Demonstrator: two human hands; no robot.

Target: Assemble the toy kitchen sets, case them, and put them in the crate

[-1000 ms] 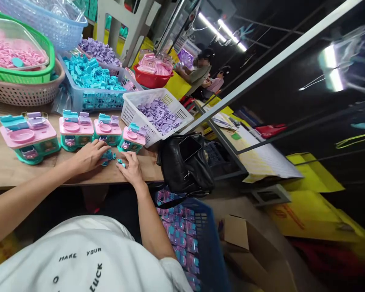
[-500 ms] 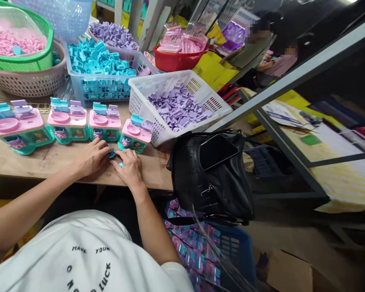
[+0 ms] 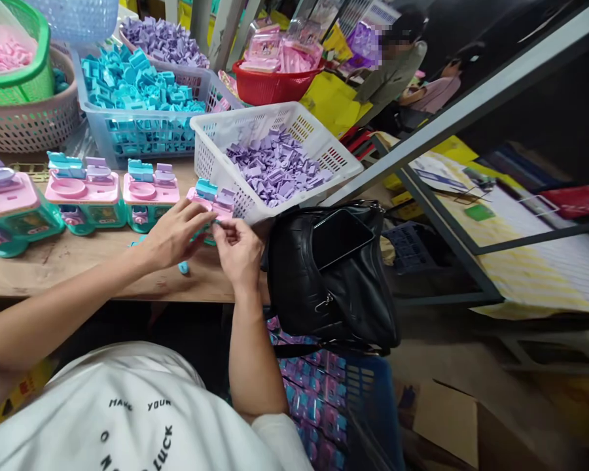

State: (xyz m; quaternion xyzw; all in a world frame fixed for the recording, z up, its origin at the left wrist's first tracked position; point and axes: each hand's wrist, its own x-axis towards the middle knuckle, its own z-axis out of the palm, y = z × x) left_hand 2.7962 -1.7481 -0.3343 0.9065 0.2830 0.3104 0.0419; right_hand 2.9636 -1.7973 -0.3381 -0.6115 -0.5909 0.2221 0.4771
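Note:
My left hand and my right hand meet in front of the rightmost pink-and-teal toy unit on the wooden table. Both hands have their fingers curled in a pinch around a small teal piece between them, which I can barely see. One loose teal piece lies on the table just below my left hand. Three more pink-and-teal toy units stand in a row to the left.
A white basket of purple parts stands right behind the hands. A blue basket of teal parts lies further back. A black bag with a phone hangs at the table's right end. A blue crate sits below. People sit far behind.
Both hands have lifted off the table top and moved right and up to the rightmost toy unit. The view has swung left, leaving one teal piece on the table.

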